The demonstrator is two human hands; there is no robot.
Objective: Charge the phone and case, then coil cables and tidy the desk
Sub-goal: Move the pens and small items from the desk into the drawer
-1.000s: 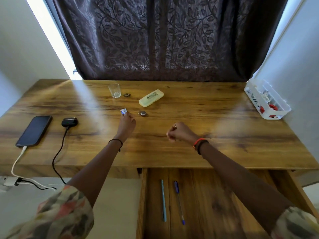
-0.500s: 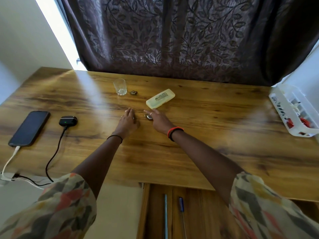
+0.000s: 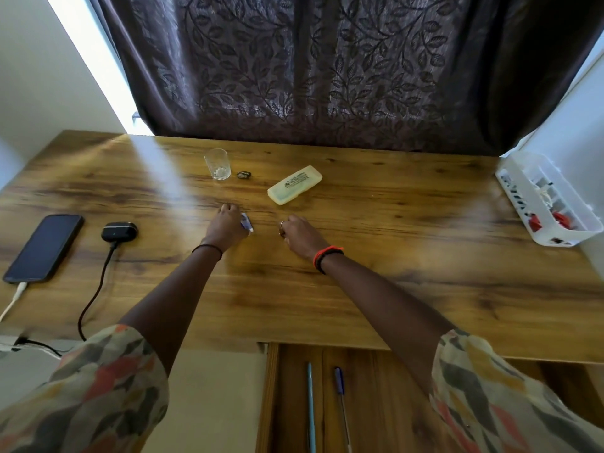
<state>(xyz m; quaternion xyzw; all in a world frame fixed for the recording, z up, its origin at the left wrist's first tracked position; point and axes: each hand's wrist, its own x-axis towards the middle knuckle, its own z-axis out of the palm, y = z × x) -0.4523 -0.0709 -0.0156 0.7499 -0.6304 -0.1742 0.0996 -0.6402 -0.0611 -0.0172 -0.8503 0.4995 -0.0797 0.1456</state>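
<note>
Two hands are working near the middle of the desk [image 3: 392,263]. The fingers [image 3: 229,210] of the left hand [image 3: 225,228] are curling together and pinching a small white-and-blue item [image 3: 246,223], probably to lift it off the wood as part of the tidying. The fingers [image 3: 291,221] of the right hand [image 3: 300,235] are also curling down onto the desk, one of them wearing a ring [image 3: 281,224]. Whether they are closing on something small I cannot tell, because the hand itself is covering that spot.

Far to the left, the phone [image 3: 44,246] is lying flat with a white cable [image 3: 14,297] going into its near end. Just beside it the earbud case [image 3: 119,231] is sitting with a black cable [image 3: 94,299] plugged in, so the charging part is looking done. Both cables are running off the desk edge, and their plugs are mostly cut off.

Behind the hands a drinking glass [image 3: 216,163], a tiny dark object [image 3: 244,174] that is too small to name, and a pale yellow box [image 3: 294,184] are waiting. A white basket [image 3: 519,178] is standing at the right edge, and two pens [image 3: 310,407] are lying in the open drawer [image 3: 392,403].
</note>
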